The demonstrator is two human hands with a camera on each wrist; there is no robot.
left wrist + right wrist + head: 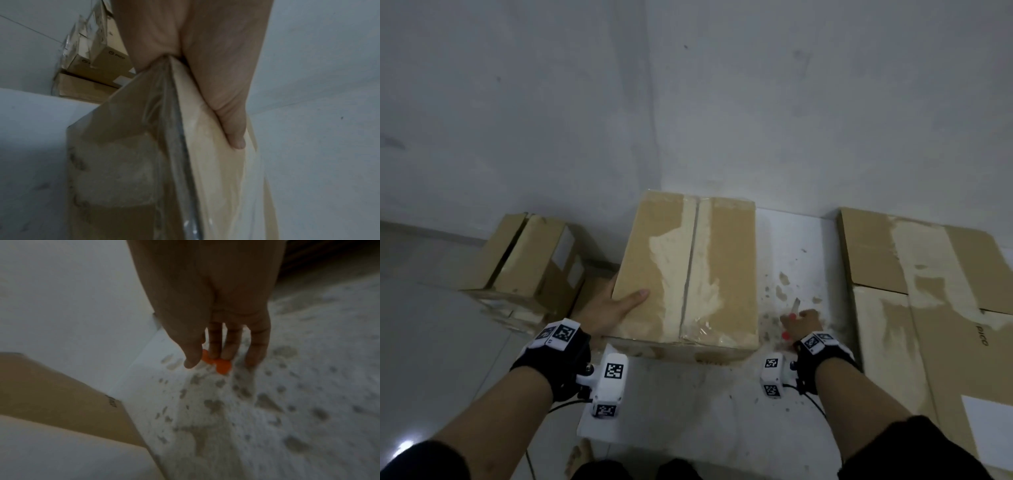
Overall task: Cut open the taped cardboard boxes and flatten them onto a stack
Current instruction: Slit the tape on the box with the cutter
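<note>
Gripping the taped box (688, 274) edge, the left hand (616, 305) hides its fingers behind the side; the right hand (803, 323) pinches a mostly covered orange-handled cutter (792, 310).

taped box (688, 274): tan, pale torn patches, clear glossy tape | flattened cardboard (914, 294): tan, pale streak, white label | cutter (789, 323): orange-red handle, grey blade | floor sheet (801, 260): white, brown specks | wrist markers (614, 371): black-and-white squares
</note>
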